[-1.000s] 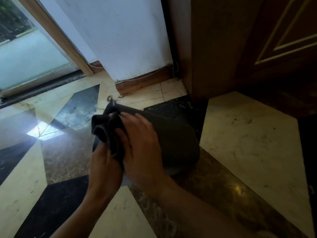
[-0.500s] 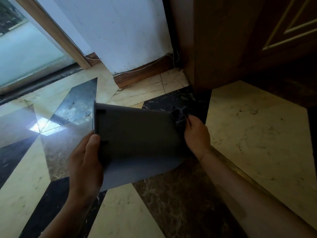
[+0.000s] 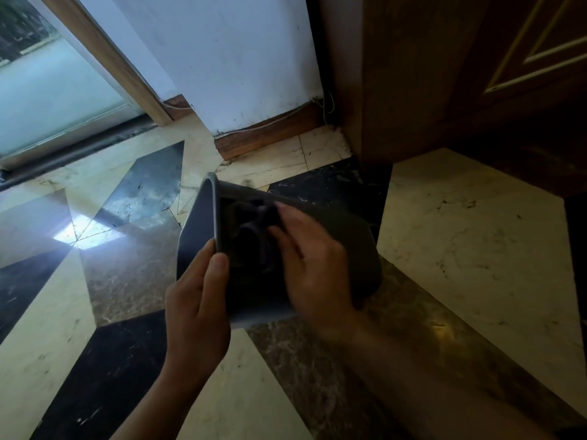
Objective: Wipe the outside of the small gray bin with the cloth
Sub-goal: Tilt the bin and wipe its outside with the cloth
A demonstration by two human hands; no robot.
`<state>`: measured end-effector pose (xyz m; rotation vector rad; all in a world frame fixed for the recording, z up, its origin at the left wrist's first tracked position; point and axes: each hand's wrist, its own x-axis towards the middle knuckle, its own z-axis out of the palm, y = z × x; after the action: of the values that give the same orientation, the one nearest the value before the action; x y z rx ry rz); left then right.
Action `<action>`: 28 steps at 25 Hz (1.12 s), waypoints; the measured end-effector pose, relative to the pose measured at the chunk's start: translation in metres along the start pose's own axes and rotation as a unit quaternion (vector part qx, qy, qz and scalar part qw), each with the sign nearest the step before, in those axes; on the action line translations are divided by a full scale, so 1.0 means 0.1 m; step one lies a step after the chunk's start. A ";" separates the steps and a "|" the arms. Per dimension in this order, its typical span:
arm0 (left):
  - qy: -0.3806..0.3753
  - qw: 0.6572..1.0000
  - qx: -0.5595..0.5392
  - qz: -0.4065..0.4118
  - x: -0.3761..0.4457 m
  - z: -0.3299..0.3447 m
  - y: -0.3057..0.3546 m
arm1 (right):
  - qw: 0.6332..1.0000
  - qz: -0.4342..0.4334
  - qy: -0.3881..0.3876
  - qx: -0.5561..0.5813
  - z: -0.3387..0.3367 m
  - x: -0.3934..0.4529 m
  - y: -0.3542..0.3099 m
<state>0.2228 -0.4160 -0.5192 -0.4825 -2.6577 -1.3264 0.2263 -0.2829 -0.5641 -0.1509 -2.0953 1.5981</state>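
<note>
The small gray bin (image 3: 349, 236) is held on its side above the floor, its open mouth turned left. My left hand (image 3: 198, 300) grips the bin's rim at the near left, thumb on the outside wall. My right hand (image 3: 313, 265) lies on the bin's upper side, blurred by motion, pressing a dark bunched cloth (image 3: 257, 217) against the wall close to the rim. Part of the cloth is hidden under my fingers.
The floor is patterned marble in cream, black and brown tiles (image 3: 476, 249). A white wall (image 3: 238, 58) with a wooden skirting stands behind, a dark wooden cabinet (image 3: 460, 74) at the right, and a glass sliding door (image 3: 47, 100) at the left.
My right hand with the cloth has moved from the bin's right end back along its side to near the rim. The left hand has kept its grip on the rim.
</note>
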 end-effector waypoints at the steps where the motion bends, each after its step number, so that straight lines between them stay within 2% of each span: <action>1: 0.005 1.000 -0.007 0.001 -0.02 0.00 0.00 | 0.999 -0.031 -0.016 0.012 0.11 -0.02 -0.16; 3: 0.007 1.000 -0.016 0.011 -0.05 -0.03 -0.01 | 0.997 -0.061 -0.041 -0.033 0.23 0.00 -0.28; 6: -0.009 0.999 -0.003 0.042 -0.06 -0.08 -0.04 | 0.987 -0.032 -0.077 -0.136 0.22 0.16 -0.03; 10: 0.018 1.000 0.005 0.021 -0.10 -0.20 -0.22 | 0.968 0.101 -0.099 -0.209 0.03 0.40 0.69; 13: 0.029 1.000 -0.005 0.003 -0.11 -0.25 -0.30 | 0.960 0.201 -0.043 -0.189 -0.21 0.40 1.16; 16: 0.020 1.000 -0.012 -0.013 -0.05 -0.19 -0.26 | 0.949 0.260 0.001 -0.179 -0.41 0.38 1.49; 19: 0.030 0.999 0.020 -0.005 0.09 -0.12 -0.16 | 0.906 0.321 -0.054 -0.272 -0.76 0.32 1.67; 21: 0.033 0.998 0.046 -0.005 0.24 -0.02 -0.06 | 0.883 0.306 -0.086 -0.344 -1.00 0.31 1.63; 22: 0.029 0.998 0.049 -0.005 0.34 0.07 0.00 | 0.892 0.282 -0.073 -0.346 -1.08 0.38 1.53; 23: 0.026 0.998 0.049 -0.005 0.43 0.15 0.07 | 0.910 0.252 -0.057 -0.324 -1.13 0.51 1.34; 25: 0.025 0.998 0.049 -0.003 0.58 0.32 0.19 | 0.953 0.211 -0.054 -0.209 -1.12 0.79 0.79; 27: 0.037 0.996 0.085 -0.011 0.70 0.49 0.30 | 0.974 0.183 -0.105 -0.079 -1.00 1.00 0.23; 28: 0.041 0.992 0.120 -0.015 0.73 0.58 0.37 | 0.972 0.183 -0.144 -0.028 -0.93 1.03 0.01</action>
<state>0.1683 -0.3327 -0.5080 -0.3500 -2.7161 -0.9915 0.1776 -0.1627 -0.5144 -0.3623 -2.4465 1.8663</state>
